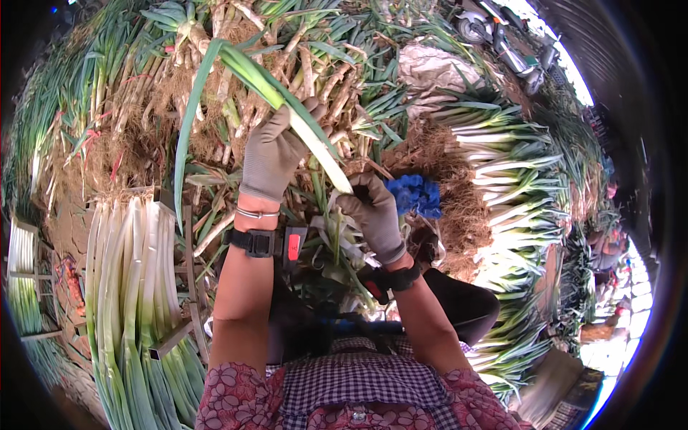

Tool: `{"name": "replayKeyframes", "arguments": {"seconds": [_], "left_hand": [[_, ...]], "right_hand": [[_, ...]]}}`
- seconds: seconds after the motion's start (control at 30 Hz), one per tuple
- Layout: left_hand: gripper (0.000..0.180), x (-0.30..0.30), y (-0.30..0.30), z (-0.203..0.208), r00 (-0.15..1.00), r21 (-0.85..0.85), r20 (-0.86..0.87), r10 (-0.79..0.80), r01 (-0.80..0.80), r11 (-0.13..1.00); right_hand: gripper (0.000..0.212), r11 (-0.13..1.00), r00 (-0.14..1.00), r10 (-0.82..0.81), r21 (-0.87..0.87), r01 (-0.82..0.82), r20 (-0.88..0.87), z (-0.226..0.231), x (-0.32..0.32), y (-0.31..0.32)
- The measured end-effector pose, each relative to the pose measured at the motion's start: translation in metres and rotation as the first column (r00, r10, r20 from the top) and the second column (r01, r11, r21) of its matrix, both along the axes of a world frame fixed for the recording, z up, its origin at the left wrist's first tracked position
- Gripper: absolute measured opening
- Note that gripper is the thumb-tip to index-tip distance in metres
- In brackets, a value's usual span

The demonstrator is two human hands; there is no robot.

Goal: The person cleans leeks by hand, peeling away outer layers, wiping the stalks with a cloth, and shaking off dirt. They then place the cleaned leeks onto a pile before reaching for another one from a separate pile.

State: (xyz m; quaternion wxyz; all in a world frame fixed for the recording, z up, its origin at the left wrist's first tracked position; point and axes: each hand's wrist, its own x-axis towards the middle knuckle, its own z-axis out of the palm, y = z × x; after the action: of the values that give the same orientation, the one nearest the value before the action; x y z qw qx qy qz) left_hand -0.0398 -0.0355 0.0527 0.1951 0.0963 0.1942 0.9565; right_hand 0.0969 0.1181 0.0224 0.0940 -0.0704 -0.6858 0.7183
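Note:
A leek (309,136) with a white shank and green leaves slants across in front of me, its leafy end up and to the left. My left hand (275,154), in a grey-beige glove, is closed round the middle of its shank. At the lower white end my right hand (374,211), gloved alike, pinches the leek with bent fingers. One long green leaf (188,136) hangs down to the left of my left hand. Loose peeled leaves (342,240) lie below, between my forearms.
Untrimmed leeks with roots (222,93) are heaped ahead. Cleaned leeks (132,265) fill a metal rack (188,287) on my left. A long row of leeks (505,193) lies at right, beside a blue bundle (414,196) and a pale sack (437,72). A motorcycle (505,46) stands far right.

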Motion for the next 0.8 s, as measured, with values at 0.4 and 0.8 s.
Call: {"name": "replayKeyframes", "arguments": {"seconds": [0.4, 0.8], "left_hand": [[0.024, 0.009, -0.011, 0.002, 0.966, -0.302, 0.040, 0.256, -0.232, 0.925], [0.022, 0.002, -0.002, 0.004, 0.940, -0.481, 0.070, 0.334, -0.261, 0.837]], "right_hand": [[0.014, 0.946, 0.969, -0.233, -0.249, 0.206, -0.084, 0.021, -0.019, 0.004], [0.047, 0.533, 0.934, -0.007, 0.789, 0.306, -0.358, 0.022, -0.015, -0.010]]}}
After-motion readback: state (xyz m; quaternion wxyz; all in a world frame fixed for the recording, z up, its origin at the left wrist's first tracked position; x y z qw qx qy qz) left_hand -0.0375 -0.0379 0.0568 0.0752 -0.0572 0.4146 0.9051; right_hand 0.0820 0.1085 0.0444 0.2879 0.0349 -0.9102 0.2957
